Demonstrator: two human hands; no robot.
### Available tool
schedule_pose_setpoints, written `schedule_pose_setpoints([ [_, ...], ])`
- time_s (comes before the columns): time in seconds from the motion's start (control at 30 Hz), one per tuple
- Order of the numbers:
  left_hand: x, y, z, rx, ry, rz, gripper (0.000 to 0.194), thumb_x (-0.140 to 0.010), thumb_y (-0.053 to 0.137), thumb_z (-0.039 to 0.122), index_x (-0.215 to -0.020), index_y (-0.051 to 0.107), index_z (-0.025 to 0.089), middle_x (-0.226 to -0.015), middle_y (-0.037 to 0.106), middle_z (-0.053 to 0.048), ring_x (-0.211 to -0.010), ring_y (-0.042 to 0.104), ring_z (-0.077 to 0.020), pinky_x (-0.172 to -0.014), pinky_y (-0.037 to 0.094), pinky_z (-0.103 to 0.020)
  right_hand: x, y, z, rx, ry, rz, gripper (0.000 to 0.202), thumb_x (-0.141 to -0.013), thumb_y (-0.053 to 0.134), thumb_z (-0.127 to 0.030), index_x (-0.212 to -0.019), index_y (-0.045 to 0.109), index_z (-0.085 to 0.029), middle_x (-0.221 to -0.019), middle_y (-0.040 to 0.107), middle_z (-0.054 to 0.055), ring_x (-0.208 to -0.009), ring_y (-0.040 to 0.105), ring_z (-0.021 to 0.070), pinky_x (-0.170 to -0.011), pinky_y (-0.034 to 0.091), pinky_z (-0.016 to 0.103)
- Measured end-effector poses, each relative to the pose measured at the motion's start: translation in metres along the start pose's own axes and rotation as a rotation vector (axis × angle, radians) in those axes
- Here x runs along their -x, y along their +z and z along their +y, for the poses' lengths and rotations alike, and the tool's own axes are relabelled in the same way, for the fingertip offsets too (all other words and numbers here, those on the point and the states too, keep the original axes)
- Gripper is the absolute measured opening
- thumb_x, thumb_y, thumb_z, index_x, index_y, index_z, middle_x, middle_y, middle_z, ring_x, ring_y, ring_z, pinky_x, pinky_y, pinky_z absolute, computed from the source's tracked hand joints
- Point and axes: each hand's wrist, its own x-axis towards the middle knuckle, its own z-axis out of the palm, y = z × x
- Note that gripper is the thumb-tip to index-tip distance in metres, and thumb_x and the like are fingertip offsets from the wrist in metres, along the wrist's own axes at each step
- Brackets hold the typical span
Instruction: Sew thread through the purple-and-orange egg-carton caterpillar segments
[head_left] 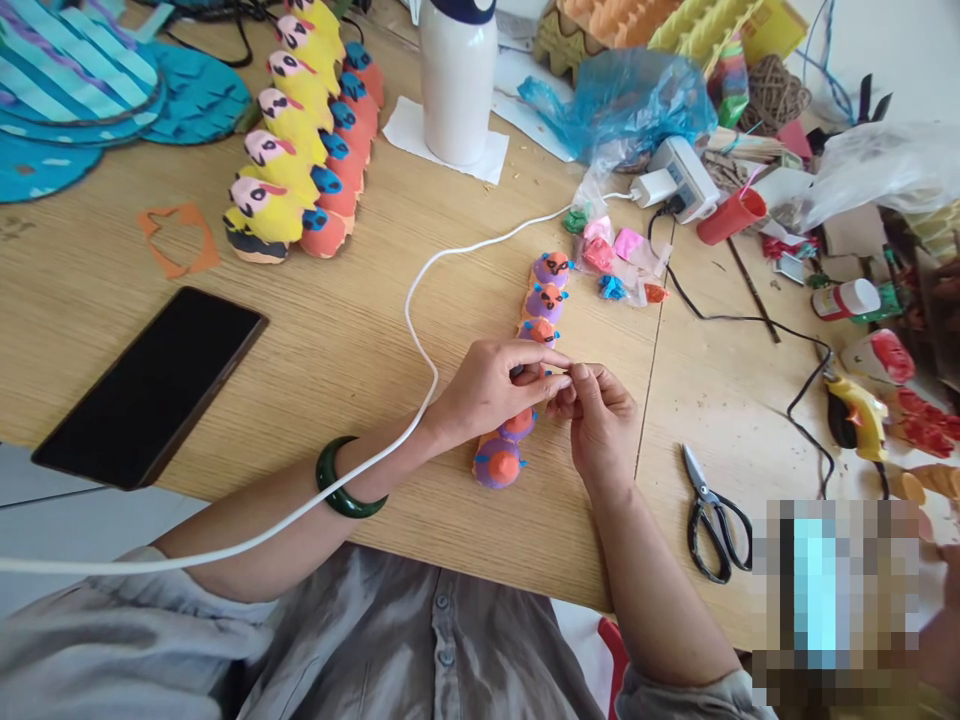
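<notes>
My left hand (489,385), closed in a pinch, reaches across a row of small purple-and-orange clay figures (501,462) joined in a strip. My right hand (602,412) is pinched too, and its fingertips meet those of the left just over the strip's right side. Whatever lies between the fingertips is too small to make out. Something dark shows under the left fingers, partly hidden. Blue ear-like bits and dark face marks decorate the far figures (551,268); the middle ones are covered by my hands.
Black-handled scissors (709,515) lie right of my right arm. A white cable (420,340) crosses my left forearm. Around stand a phone (150,385), yellow and orange figure rows (277,190), a white bottle (459,90), clay packets (604,250), a power strip (688,178) and a glue gun (856,415).
</notes>
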Motion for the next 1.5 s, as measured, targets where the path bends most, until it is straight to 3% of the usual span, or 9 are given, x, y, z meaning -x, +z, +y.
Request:
schedule_pose_setpoints([
  [0.23,0.0,-0.002,0.002,0.064,0.02,0.078,0.014,-0.091,0.07,0.021,-0.097,0.081,0.014,-0.083,0.08,-0.003,-0.069,0.068,-0.0093,-0.063,0.051,-0.018,0.001,0.002,-0.004,-0.007,0.009,-0.05,0.038,-0.092,0.064,-0.057,-0.077,0.068,-0.023,-0.065,0.054,-0.004,-0.053,0.051,0.01,-0.054,0.05,0.026],
  [0.43,-0.001,-0.003,0.001,0.074,-0.002,0.082,0.018,-0.091,0.07,0.024,-0.099,0.081,0.013,-0.08,0.079,-0.003,-0.067,0.068,-0.0102,-0.062,0.052,-0.019,0.002,0.001,-0.006,0.023,-0.015,0.012,0.031,-0.087,0.075,-0.05,-0.075,0.066,-0.022,-0.064,0.057,-0.005,-0.052,0.053,0.0085,-0.055,0.05,0.025],
  [0.6,0.0,-0.002,0.002,0.079,-0.034,0.086,0.028,-0.095,0.067,0.032,-0.114,0.079,0.016,-0.073,0.076,-0.001,-0.064,0.067,-0.0116,-0.059,0.051,-0.021,0.003,0.001,-0.004,0.007,-0.024,0.058,0.031,-0.084,0.078,-0.048,-0.073,0.067,-0.021,-0.062,0.058,-0.005,-0.05,0.053,0.008,-0.052,0.047,0.024],
  [0.83,0.001,0.0,-0.001,0.104,-0.01,0.11,0.024,-0.097,0.065,0.033,-0.106,0.081,0.018,-0.09,0.082,-0.005,-0.086,0.077,-0.0169,-0.073,0.06,-0.023,0.002,0.002,-0.006,-0.061,-0.009,0.064,0.028,-0.085,0.079,-0.042,-0.072,0.068,-0.02,-0.063,0.058,-0.006,-0.051,0.049,0.0067,-0.053,0.049,0.023],
  [1.1,0.0,-0.001,-0.003,-0.009,0.09,0.094,0.015,-0.093,0.069,0.019,-0.1,0.081,0.016,-0.094,0.083,-0.005,-0.079,0.075,-0.0129,-0.072,0.056,-0.021,0.004,0.002,-0.005,-0.019,-0.011,0.045,0.032,-0.085,0.077,-0.046,-0.07,0.066,-0.021,-0.064,0.056,-0.005,-0.052,0.05,0.0079,-0.054,0.05,0.025],
  [1.33,0.001,-0.001,-0.001,-0.013,0.043,0.106,0.016,-0.095,0.068,0.025,-0.1,0.08,0.017,-0.091,0.082,-0.004,-0.079,0.074,-0.0139,-0.072,0.055,-0.023,0.004,0.002,-0.006,0.04,0.011,0.021,0.034,-0.091,0.067,-0.054,-0.08,0.072,-0.022,-0.069,0.064,-0.002,-0.054,0.054,0.0103,-0.056,0.051,0.027],
  [1.5,0.001,0.0,-0.001,-0.016,0.022,0.108,0.016,-0.094,0.069,0.027,-0.098,0.08,0.016,-0.088,0.082,-0.004,-0.076,0.073,-0.0134,-0.068,0.054,-0.022,0.007,0.005,-0.012,0.131,-0.029,0.035,0.031,-0.093,0.069,-0.045,-0.073,0.069,-0.021,-0.068,0.064,-0.002,-0.057,0.058,0.0094,-0.058,0.047,0.025],
])
